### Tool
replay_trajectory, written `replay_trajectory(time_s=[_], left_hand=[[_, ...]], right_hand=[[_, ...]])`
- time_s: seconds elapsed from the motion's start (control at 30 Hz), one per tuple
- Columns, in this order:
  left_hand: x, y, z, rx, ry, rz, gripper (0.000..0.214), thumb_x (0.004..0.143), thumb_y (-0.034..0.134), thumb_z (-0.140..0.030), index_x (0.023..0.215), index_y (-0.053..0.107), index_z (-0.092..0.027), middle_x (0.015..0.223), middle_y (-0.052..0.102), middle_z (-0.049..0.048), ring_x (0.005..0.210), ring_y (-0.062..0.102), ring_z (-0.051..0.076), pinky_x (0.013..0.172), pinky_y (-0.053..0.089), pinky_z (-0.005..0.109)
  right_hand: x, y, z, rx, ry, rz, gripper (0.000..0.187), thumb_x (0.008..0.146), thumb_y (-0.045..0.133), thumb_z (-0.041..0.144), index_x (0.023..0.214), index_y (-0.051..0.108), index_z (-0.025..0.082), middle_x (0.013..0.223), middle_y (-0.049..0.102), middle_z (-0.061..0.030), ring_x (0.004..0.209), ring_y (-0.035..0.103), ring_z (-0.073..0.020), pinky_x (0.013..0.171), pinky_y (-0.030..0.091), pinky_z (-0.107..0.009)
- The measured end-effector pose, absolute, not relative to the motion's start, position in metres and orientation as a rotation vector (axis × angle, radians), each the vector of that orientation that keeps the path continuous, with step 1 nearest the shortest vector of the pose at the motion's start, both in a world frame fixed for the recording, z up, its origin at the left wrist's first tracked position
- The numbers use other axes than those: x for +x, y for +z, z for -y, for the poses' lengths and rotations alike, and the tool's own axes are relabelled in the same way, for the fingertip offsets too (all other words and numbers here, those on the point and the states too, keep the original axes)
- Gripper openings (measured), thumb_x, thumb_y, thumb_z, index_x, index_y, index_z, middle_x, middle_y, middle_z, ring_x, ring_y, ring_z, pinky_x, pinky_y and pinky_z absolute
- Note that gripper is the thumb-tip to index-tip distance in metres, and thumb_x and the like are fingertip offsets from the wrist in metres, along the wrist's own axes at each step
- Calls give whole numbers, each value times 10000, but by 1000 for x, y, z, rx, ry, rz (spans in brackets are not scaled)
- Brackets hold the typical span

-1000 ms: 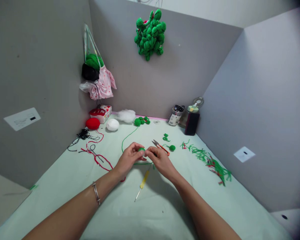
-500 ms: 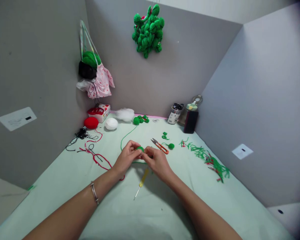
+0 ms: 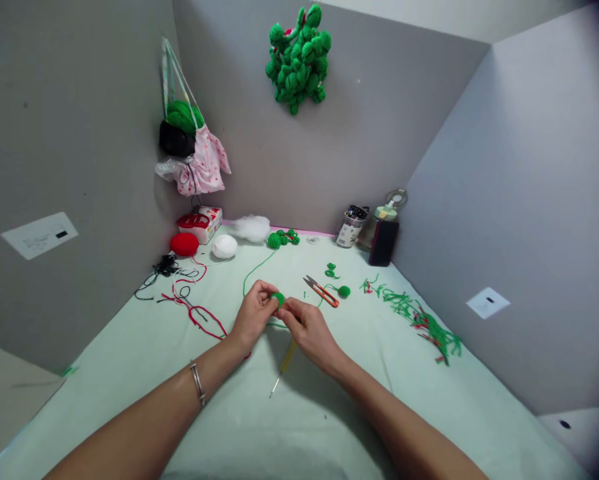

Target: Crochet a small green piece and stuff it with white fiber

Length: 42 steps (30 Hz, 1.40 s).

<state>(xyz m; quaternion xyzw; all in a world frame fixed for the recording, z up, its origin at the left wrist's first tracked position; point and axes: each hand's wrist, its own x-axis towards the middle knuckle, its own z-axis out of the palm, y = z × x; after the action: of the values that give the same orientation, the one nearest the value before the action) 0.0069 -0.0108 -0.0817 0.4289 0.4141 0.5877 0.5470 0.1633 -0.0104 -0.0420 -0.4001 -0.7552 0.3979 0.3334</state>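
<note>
Over the middle of the table, my left hand (image 3: 255, 313) pinches a small round green crochet piece (image 3: 278, 299) between thumb and fingers. My right hand (image 3: 306, 327) is closed, its fingertips at the piece's right edge; what lies between them is too small to make out. A green yarn strand (image 3: 253, 269) runs from the green yarn ball (image 3: 274, 241) at the back down toward my left hand. Below my right hand lies a crochet hook (image 3: 286, 360) with a yellow handle, partly covered by that hand. Orange thread snips (image 3: 322, 291) rest just beyond my right hand.
Left: red yarn ball (image 3: 184, 245), white yarn ball (image 3: 224, 247), stuffing (image 3: 252, 228) and tangled black yarn (image 3: 166, 265). Right: small green ball (image 3: 344, 292), green yarn scraps (image 3: 404, 303), phone (image 3: 384, 243) and pen cup (image 3: 350, 228). Grey panels enclose the table; a green crocheted bunch (image 3: 299, 63) hangs behind.
My right fingertips have drawn slightly down and away from the green crochet piece, so more of it shows. My right hand now covers more of the hook's handle. The view has shifted slightly.
</note>
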Motion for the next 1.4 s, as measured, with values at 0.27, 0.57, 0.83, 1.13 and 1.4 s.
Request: replay_trajectory(time_s=[0.27, 0.57, 0.83, 1.13, 1.4], left_hand=[[7, -65, 17, 936, 1460, -918, 225, 900, 802, -285, 1039, 674, -164, 1003, 756, 37, 846, 722, 182, 799, 597, 352], [-8, -45, 15, 829, 1566, -929, 400, 734, 885, -352, 1042, 687, -191, 972, 762, 25, 835, 715, 153, 875, 554, 301], [-20, -39, 11, 829, 1615, -933, 459, 693, 891, -285, 1100, 706, -184, 1037, 705, 9, 734, 687, 105, 840, 570, 295], [-22, -41, 9, 887, 1591, -970, 450, 761, 864, -377, 1139, 719, -179, 1038, 771, 55, 772, 720, 139, 841, 569, 304], [-17, -47, 10, 1045, 1539, -1044, 320, 810, 857, -310, 1063, 742, -151, 824, 722, -7, 683, 704, 153, 720, 593, 328]], right_hand=[[160, -50, 3, -976, 1099, 1950, 272, 947, 518, 396, 734, 515, 227, 611, 456, 48, 571, 396, -136, 575, 344, -267], [198, -22, -9, -958, 918, 2108, 141, 958, 627, 292, 939, 738, 207, 991, 692, -67, 826, 567, -184, 810, 452, -319], [192, -36, 10, -724, 1004, 2767, 284, 799, 671, -7, 921, 771, 230, 936, 679, -13, 760, 572, -151, 738, 413, -272], [193, -18, 7, -687, 1263, 2500, 121, 931, 625, 174, 991, 721, 215, 901, 704, -11, 756, 593, -144, 742, 476, -268], [187, -20, 5, -832, 1689, 1732, 362, 944, 656, 544, 944, 678, 183, 562, 544, 74, 469, 369, -79, 491, 285, -228]])
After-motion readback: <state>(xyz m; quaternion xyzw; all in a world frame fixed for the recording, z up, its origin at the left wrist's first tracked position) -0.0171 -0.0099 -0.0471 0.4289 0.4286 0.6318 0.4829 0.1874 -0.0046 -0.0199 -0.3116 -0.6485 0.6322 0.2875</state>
